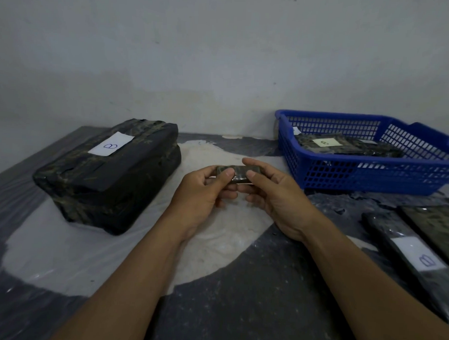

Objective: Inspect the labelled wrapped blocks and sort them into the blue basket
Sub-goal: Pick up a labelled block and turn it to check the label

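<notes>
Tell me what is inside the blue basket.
The blue basket holds flat dark wrapped blocks; the top one carries a pale label marked B. A white corner shows behind it. How many blocks lie underneath is hidden by the top one and the basket wall.

Bare forearms, no sleeves, unadorned hands.

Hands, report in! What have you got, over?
Both hands gripping one small wrapped block. Blue basket on right, blocks already inside. Path clear.

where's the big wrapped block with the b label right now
In the head view the big wrapped block sits on the table at the left, left of both hands, across from the blue basket on the right.
</notes>
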{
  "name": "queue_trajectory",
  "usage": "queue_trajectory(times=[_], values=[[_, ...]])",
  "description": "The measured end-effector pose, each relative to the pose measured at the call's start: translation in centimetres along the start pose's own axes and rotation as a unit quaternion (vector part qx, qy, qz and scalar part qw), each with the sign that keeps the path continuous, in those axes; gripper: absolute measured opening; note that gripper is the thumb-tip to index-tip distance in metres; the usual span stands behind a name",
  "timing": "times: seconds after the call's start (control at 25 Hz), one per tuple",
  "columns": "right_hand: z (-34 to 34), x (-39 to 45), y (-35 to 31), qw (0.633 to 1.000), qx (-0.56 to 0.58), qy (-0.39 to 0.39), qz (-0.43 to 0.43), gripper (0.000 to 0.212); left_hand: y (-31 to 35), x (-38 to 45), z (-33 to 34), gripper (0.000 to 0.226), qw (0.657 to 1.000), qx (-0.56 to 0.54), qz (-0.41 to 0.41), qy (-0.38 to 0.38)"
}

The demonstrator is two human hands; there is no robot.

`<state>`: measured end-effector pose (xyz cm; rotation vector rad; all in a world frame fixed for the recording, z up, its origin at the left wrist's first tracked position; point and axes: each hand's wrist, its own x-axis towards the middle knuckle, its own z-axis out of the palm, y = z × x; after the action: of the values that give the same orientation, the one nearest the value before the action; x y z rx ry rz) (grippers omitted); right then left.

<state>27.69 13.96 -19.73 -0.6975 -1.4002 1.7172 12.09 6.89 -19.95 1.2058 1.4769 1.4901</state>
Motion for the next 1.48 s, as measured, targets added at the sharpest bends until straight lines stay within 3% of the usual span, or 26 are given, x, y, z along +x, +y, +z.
queue_trajectory(times=[0.16,0.32,0.72,1.08,1.2,1.48], values=[[-0.2,0.1,-0.1,1.0,0.023,-0.009,0.011,0.033,0.0,0.0,0.0,0.017,1.0,-0.027,-0.006,-0.009],[-0.2,0.1,0.0,0.999,0.052,0.003,0.011,0.021,-0.1,0.1,-0.3,0.025,0.999,-0.039,-0.006,-0.017],[0.6,-0.4,0.7,0.983,-0.153,0.065,-0.081,0.027,-0.6,0.4,-0.4,0.033,0.998,-0.057,-0.003,-0.019],[0.6,-0.4,0.6,0.978,-0.18,0.08,-0.068,0.038,-0.6,0.5,-0.4,0.033,0.996,-0.089,-0.004,0.006],[0.6,-0.6,0.0,0.991,-0.121,0.052,-0.037,0.039,-0.5,0.5,-0.3,0.034,0.994,-0.106,-0.019,0.028],[1.0,-1.2,0.0,0.986,-0.142,-0.008,-0.086,0.038,-0.4,0.5,0.0,0.019,0.997,-0.055,-0.015,0.051]])
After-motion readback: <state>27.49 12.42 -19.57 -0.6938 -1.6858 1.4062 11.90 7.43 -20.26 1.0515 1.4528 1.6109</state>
